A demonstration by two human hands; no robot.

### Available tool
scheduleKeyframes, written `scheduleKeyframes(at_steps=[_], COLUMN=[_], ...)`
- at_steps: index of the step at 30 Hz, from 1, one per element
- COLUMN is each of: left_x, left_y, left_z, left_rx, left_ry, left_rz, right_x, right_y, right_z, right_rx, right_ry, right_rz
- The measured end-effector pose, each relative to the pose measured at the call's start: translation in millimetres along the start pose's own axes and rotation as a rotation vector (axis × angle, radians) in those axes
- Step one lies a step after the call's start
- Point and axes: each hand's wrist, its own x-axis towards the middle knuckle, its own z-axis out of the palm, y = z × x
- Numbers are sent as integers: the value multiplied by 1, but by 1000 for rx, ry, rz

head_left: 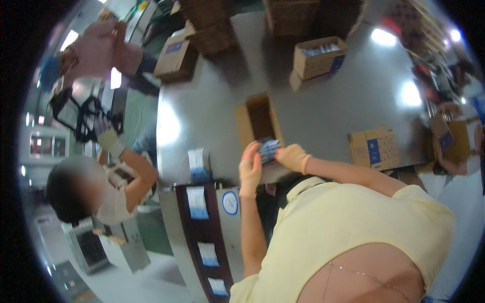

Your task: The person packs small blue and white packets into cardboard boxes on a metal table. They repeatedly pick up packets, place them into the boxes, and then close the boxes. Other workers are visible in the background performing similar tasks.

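Note:
Both my hands wear light gloves and meet over the grey table (333, 111). My right hand (293, 157) grips a small stack of blue-and-white packets (269, 149). My left hand (250, 169) is raised beside it, fingertips touching the stack's left edge. Just beyond the stack lies a narrow open cardboard box (260, 118), its brown inside showing. My yellow shirt fills the lower right of the view.
A dark conveyor strip (184, 227) at lower left carries white-and-blue packets (198, 202). Cardboard boxes stand on the table: a filled one (318, 55), a shut one (374, 146), another at far left (174, 58). A gloved co-worker (108, 192) holds black straps at left; another person's arm (452, 164) is at right.

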Motion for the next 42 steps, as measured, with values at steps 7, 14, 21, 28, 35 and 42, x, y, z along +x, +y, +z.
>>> scheduleKeyframes(at_steps=[7,14,21,28,35,42], left_x=[-172,-122,35,82,86,112], left_y=[-31,-117,-181,-112,-119,-11], left_z=[-216,-265,-241,-110,-39,-89], left_rx=[1199,384,213,1239,1112,-361], left_ry=[241,304,32,-188,-361,44], left_rz=[-1147,-581,-690,-374,-220,-213], right_x=[-10,4,7,-3,9,8], right_y=[9,-1,-5,8,-6,-8], right_z=[-28,-35,-35,-23,-31,-44], right_rx=[-12,-57,-69,-1,25,79], right_ry=[-18,-123,-162,-119,-130,-130], right_rz=[-71,-73,-54,-15,-35,16])
